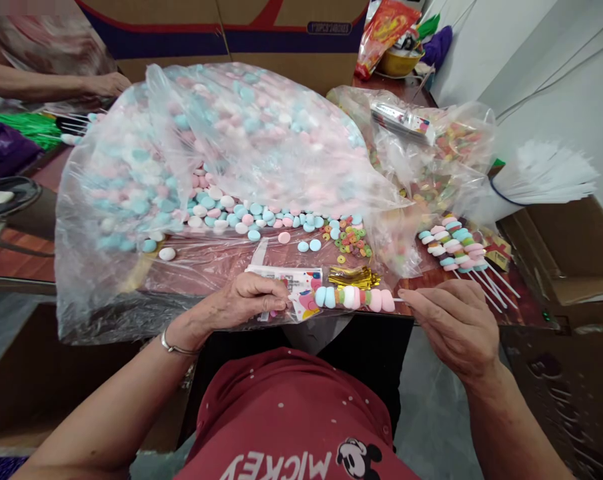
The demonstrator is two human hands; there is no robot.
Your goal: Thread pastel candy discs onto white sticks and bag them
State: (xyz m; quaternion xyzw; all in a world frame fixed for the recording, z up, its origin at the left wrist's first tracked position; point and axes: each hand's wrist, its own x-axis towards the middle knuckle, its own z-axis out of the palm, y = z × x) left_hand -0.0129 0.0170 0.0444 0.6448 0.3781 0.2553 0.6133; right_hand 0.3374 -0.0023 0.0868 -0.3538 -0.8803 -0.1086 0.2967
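My right hand [456,323] pinches the white stick of a candy skewer [354,298], which lies level over the table's front edge. Blue, white and pink marshmallow-like pieces alternate on it with small colored rings. At the skewer's far end, my left hand [251,297] is closed on a printed plastic wrapper [306,305]; how far the skewer sits inside it I cannot tell. Just behind lie a stack of printed wrappers [286,275] and a bundle of gold twist ties [354,276]. Finished-looking skewers [454,247] are piled to the right of them.
A big clear bag [261,120] of pastel candies spills onto the table. Loose rings [349,240] lie by its opening. Behind stand a ring-candy bag [456,140] and a container of white sticks [551,173]. A mug [21,213] and another person's hand [106,85] are at left.
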